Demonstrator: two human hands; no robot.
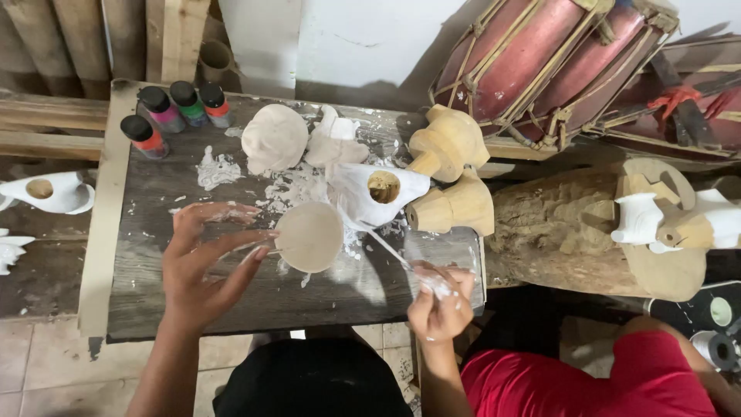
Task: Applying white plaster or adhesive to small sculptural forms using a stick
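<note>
Spreading your left hand (207,259) wide, you are touching the rim of a small round cup of pale whitish paint (309,236) with your fingertips; the cup is sitting on the dark, paint-splattered wooden tabletop (154,293), just left of its middle. Your right hand (440,297) is closing around the handle of a thin paintbrush (386,247), whose shaft is running up and left toward a white-painted carved wooden figure with a round hole (376,191). Blur and paint smears are making the brush tip hard to pick out, so you cannot tell whether it is touching the figure.

Behind the cup, two pale unpainted rounded carvings (275,137) are lying near the far edge, and two bare yellow wooden carvings (450,174) are standing at the tabletop's right end. Four small paint bottles with black caps (174,112) are clustered at the far left corner. Red drums bound with cord (540,62) are leaning at upper right, cut off by the frame, and your forearms are running out of view at the bottom.
</note>
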